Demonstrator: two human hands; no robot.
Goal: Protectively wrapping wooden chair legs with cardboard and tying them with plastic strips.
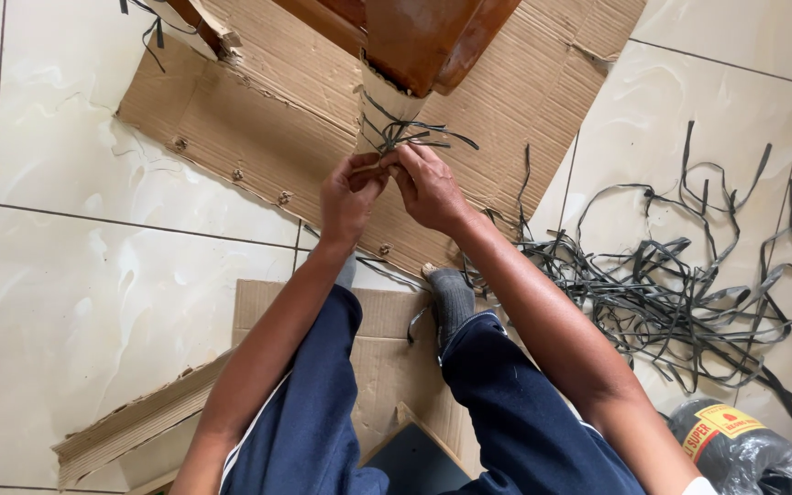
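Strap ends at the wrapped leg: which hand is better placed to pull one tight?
Probably right. The right hand sits closest to the loose strap ends fanning rightward; the left hand is pinching the knot against the cardboard-wrapped leg.

Two hands, left [348,197] and right [428,188]. One wooden leg [423,41]. One grey-socked foot [452,301]. One tangled heap of grey straps [662,293], too many to count. One flattened cardboard sheet [258,110] beneath, two smaller cardboard pieces [139,422] nearer. One black plastic roll [735,454] at the lower right.
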